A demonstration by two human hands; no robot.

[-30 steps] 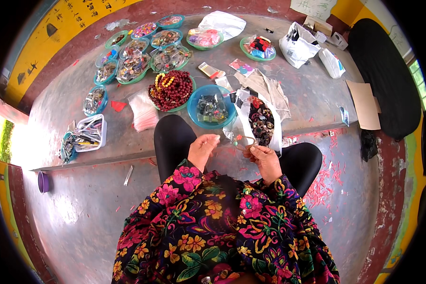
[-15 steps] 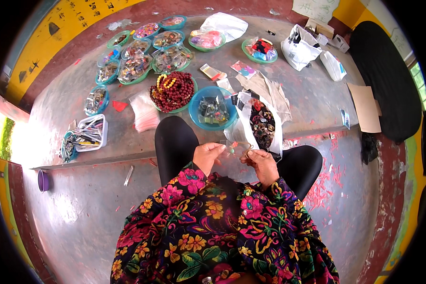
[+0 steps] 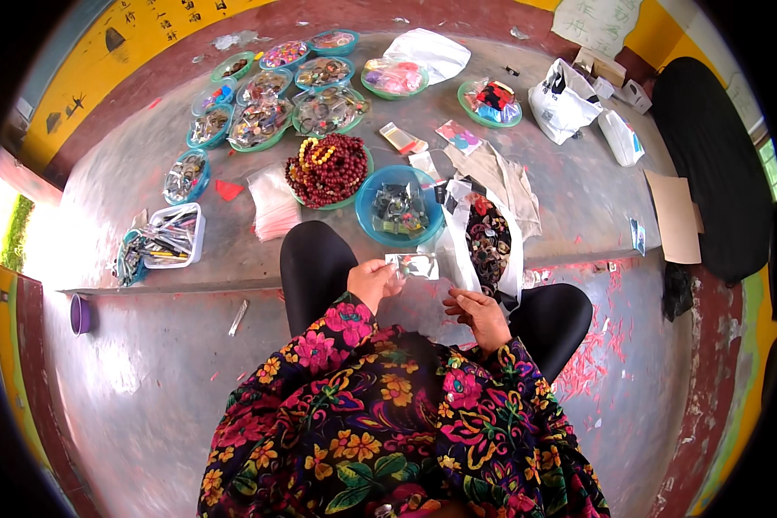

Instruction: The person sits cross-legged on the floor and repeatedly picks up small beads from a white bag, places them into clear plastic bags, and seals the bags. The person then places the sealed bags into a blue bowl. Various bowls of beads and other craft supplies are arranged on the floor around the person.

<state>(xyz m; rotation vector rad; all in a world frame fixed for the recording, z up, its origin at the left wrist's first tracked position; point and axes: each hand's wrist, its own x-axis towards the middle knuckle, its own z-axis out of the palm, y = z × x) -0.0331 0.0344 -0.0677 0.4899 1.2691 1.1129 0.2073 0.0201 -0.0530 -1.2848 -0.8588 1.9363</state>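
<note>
Between the thumb and fingers of my left hand (image 3: 372, 282) is a small clear plastic bag (image 3: 416, 266). Something small with a green spot shows inside it, too small to name. A short way to the right, my right hand (image 3: 480, 318) is apart from the bag, its fingers loosely stretched and nothing visible in them. Just beyond the bag stands a blue basin (image 3: 368, 211) with filled clear packets (image 3: 401, 207). Beside it, a white plastic bag (image 3: 463, 250) gapes around a heap of dark bracelets or cords (image 3: 489, 246).
Red bead strings (image 3: 330, 171) fill a bowl beyond my left knee. Clear empty bags (image 3: 274, 203) lie in a stack beside it. A white tub (image 3: 200, 233) holds pens or similar sticks. Several bowls of packets (image 3: 330, 108) stand farther back. Red scraps (image 3: 583, 345) litter the floor at right.
My right hand has let go of the thin looped cord and drawn back from the small bag. The small bag stays in my left hand. The view has shifted slightly.
</note>
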